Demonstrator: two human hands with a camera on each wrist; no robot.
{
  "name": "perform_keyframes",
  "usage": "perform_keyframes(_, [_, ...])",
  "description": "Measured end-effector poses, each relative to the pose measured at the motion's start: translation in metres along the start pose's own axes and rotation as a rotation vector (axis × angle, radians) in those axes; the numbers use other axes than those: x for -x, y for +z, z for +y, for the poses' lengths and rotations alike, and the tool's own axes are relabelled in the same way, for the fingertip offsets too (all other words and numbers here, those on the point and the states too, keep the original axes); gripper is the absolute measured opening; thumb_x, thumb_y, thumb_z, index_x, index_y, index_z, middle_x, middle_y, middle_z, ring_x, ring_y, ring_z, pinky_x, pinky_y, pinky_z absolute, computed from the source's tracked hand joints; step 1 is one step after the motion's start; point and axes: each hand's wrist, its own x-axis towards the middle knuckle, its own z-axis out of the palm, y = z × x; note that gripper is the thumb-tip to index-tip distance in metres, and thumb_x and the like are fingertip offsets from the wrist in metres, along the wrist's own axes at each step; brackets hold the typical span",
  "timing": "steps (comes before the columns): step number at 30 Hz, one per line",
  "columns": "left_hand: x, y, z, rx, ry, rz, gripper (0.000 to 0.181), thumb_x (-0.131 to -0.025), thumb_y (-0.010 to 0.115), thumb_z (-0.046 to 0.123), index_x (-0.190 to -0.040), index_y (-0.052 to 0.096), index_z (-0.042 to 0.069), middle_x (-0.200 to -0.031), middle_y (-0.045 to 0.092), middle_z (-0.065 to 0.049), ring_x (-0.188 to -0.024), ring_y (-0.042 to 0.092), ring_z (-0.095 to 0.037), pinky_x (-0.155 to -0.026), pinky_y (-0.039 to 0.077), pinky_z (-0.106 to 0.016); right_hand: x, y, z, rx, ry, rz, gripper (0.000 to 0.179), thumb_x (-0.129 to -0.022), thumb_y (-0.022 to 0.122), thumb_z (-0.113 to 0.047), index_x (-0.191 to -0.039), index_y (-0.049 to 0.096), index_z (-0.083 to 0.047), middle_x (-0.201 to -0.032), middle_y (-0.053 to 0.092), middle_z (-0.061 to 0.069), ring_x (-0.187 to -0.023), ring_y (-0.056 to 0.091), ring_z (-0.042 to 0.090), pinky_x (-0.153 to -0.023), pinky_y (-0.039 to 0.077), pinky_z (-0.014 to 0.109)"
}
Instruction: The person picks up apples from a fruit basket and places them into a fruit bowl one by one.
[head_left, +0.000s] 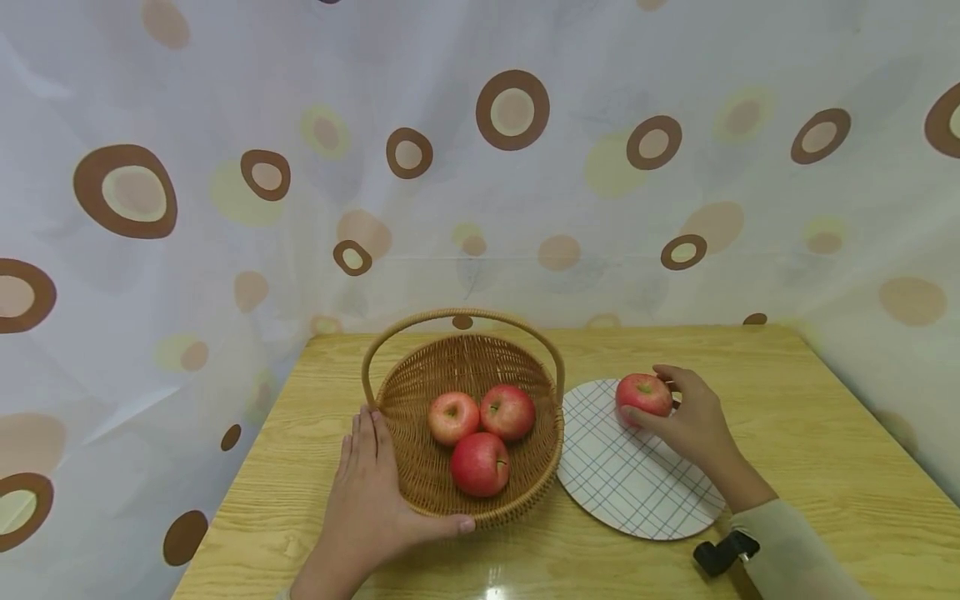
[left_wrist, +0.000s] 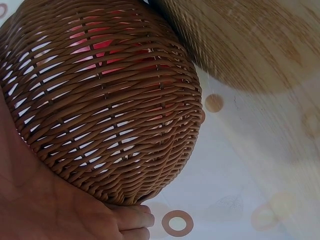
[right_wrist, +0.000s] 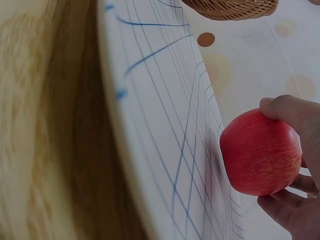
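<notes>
A brown wicker basket (head_left: 420, 375) with an arched handle holds three red apples, among them a front apple (head_left: 480, 464). My left hand (head_left: 371, 496) rests against the basket's left side, fingers straight along the rim and thumb stretched along the front. In the left wrist view, the woven wall (left_wrist: 115, 100) fills much of the picture, with red fruit showing through its gaps. With thumb and fingers round its sides, my right hand (head_left: 693, 417) grips another apple (right_wrist: 261, 152) at the back of a white plate (head_left: 630, 483) with blue grid lines. Whether this apple touches the plate is hard to tell.
The wooden table (head_left: 810, 467) bears the basket and, to its right, the plate, close to the basket's side. A pale curtain (head_left: 570, 200) with brown ring patterns hangs behind the table and along both sides. A black strap (head_left: 726, 553) is at my right wrist.
</notes>
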Motion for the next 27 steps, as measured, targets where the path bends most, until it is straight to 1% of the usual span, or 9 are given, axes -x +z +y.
perform_keyframes(6, [-0.0005,0.0010,-0.0009,0.010,-0.010,-0.004,0.179,-0.045,0.063,0.109,-0.165,0.008,-0.012,-0.174,0.001,-0.034,-0.165,0.002,-0.045,-0.134,0.014,-0.061,0.0005,-0.0004,-0.0015,0.018,-0.020,0.000,0.083,-0.079,0.097,-0.026,-0.142,0.056,0.009,-0.130,0.062,0.028,-0.115,0.061,0.042,-0.092,0.060,0.064])
perform_keyframes(9, [-0.0005,0.0013,-0.0010,0.011,-0.010,-0.003,0.179,-0.045,0.063,0.109,-0.165,0.009,-0.011,-0.174,0.001,-0.034,-0.165,0.002,-0.045,-0.133,0.014,-0.061,0.0001,0.0001,0.0001,0.031,-0.013,-0.010,0.082,-0.080,0.096,-0.026,-0.142,0.056,0.009,-0.129,0.061,0.027,-0.115,0.059,0.041,-0.093,0.060,0.064])
perform_keyframes(14, [-0.0007,0.0018,-0.0014,0.010,-0.007,0.005,0.178,-0.045,0.064,0.109,-0.166,0.008,-0.011,-0.175,0.000,-0.033,-0.166,0.001,-0.044,-0.133,0.014,-0.061,-0.0022,-0.0007,0.0014,0.051,0.025,-0.065,0.082,-0.082,0.094,-0.028,-0.144,0.054,0.009,-0.133,0.056,0.029,-0.118,0.057,0.044,-0.094,0.059,0.064])
perform_keyframes(20, [-0.0004,0.0016,-0.0015,0.016,-0.010,0.003,0.179,-0.045,0.065,0.108,-0.166,0.007,-0.010,-0.175,0.000,-0.032,-0.166,0.001,-0.044,-0.134,0.013,-0.061,-0.0041,-0.0020,-0.0003,0.080,0.068,-0.131,0.087,-0.084,0.092,-0.035,-0.147,0.051,0.009,-0.139,0.050,0.032,-0.124,0.056,0.052,-0.098,0.056,0.069])
perform_keyframes(24, [-0.0001,0.0014,-0.0013,0.015,-0.009,-0.001,0.178,-0.046,0.065,0.108,-0.166,0.007,-0.011,-0.175,0.001,-0.033,-0.165,0.001,-0.044,-0.134,0.013,-0.061,-0.0031,-0.0031,-0.0024,0.093,0.078,-0.144,0.088,-0.084,0.091,-0.036,-0.148,0.050,0.008,-0.142,0.048,0.033,-0.127,0.055,0.055,-0.097,0.056,0.071])
perform_keyframes(27, [-0.0002,0.0013,-0.0013,0.013,-0.006,0.000,0.178,-0.046,0.066,0.107,-0.166,0.007,-0.011,-0.174,0.001,-0.033,-0.165,0.001,-0.044,-0.134,0.013,-0.061,-0.0013,-0.0052,-0.0044,0.099,0.065,-0.136,0.088,-0.084,0.092,-0.035,-0.148,0.050,0.007,-0.142,0.048,0.033,-0.127,0.054,0.055,-0.095,0.057,0.071])
